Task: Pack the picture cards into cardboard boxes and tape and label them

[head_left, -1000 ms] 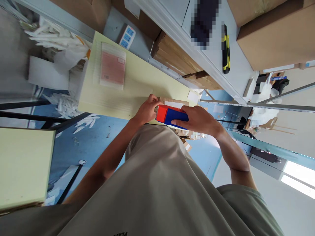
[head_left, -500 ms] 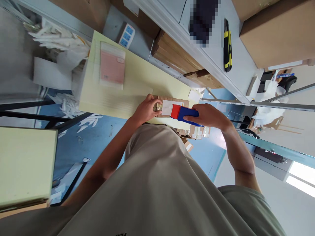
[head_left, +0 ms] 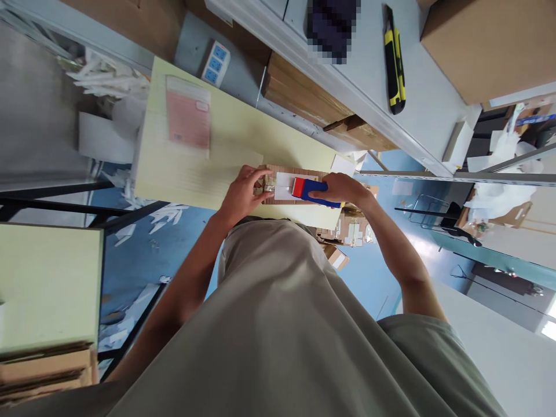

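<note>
A small cardboard box [head_left: 309,172] with a white label [head_left: 284,186] lies on the pale yellow tabletop. My left hand [head_left: 241,194] grips its left end, thumb and fingers on opposite sides, where shiny clear tape shows. My right hand [head_left: 345,187] is wrapped around a blue and red tape dispenser [head_left: 315,189]. The dispenser's red end is over the label, toward the box's middle, and its blue body partly covers the box's right part. Whether the dispenser touches the box, I cannot tell.
A pink sheet in a clear sleeve [head_left: 189,119] lies on the table [head_left: 150,168]. Behind are a power strip [head_left: 216,63] and a shelf bearing a yellow-black utility knife [head_left: 394,63]. Cardboard boxes [head_left: 354,229] stand beyond the right end; paper scraps [head_left: 167,215] litter the left floor.
The view has shifted a little. Both hands, the box and the dispenser appear slightly further left. Each hand keeps its hold, and the dispenser's red end stays over the label.
</note>
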`<action>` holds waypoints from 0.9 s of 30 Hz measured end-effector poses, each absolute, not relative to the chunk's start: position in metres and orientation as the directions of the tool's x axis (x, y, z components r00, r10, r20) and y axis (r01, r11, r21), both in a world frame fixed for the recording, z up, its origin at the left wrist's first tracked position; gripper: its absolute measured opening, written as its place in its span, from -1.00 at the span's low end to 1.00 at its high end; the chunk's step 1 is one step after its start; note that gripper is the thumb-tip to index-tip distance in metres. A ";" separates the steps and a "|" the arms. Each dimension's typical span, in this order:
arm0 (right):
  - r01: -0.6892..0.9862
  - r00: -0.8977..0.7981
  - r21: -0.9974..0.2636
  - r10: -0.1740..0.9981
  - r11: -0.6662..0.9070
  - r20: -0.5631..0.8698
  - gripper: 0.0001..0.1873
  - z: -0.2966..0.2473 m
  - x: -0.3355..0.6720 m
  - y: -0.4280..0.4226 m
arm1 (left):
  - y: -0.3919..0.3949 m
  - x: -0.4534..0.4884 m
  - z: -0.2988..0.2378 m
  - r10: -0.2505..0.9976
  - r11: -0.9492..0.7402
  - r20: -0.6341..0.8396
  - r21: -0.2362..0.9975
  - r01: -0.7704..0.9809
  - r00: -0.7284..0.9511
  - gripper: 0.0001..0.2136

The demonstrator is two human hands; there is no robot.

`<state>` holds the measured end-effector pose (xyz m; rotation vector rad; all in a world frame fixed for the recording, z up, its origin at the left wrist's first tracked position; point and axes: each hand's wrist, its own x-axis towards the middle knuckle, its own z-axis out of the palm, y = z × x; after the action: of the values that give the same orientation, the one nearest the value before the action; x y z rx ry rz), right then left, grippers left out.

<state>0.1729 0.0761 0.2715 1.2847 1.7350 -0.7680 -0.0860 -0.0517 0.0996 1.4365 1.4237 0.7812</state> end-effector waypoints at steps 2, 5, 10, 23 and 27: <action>0.955 -0.156 -0.020 0.444 0.296 -0.882 -0.47 0.270 0.173 0.079 | -0.057 -0.079 0.101 0.981 0.172 -0.194 0.919 0.355 0.026 -0.49; 0.953 -0.184 -0.052 0.430 0.300 -0.884 -0.49 0.269 0.177 0.083 | -0.063 -0.064 0.103 0.956 0.290 -0.262 0.902 0.320 -0.127 -0.50; 0.939 -0.257 -0.114 0.444 0.323 -0.858 -0.46 0.259 0.188 0.081 | -0.066 -0.036 0.104 0.838 0.498 -0.371 0.820 0.282 -0.400 -0.71; 0.902 -0.405 -0.268 0.449 0.338 -0.797 -0.37 0.249 0.203 0.079 | -0.063 0.009 0.101 0.718 0.577 -0.237 0.728 0.369 -0.654 -0.74; 0.882 -0.454 -0.328 0.422 0.338 -0.785 -0.38 0.258 0.214 0.081 | -0.058 0.014 0.104 0.730 0.582 -0.198 0.682 0.443 -0.654 -0.77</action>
<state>0.2143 0.0808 0.2577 1.1375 2.0214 -1.0190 0.0145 -0.0576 0.1037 0.9372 2.3508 0.8318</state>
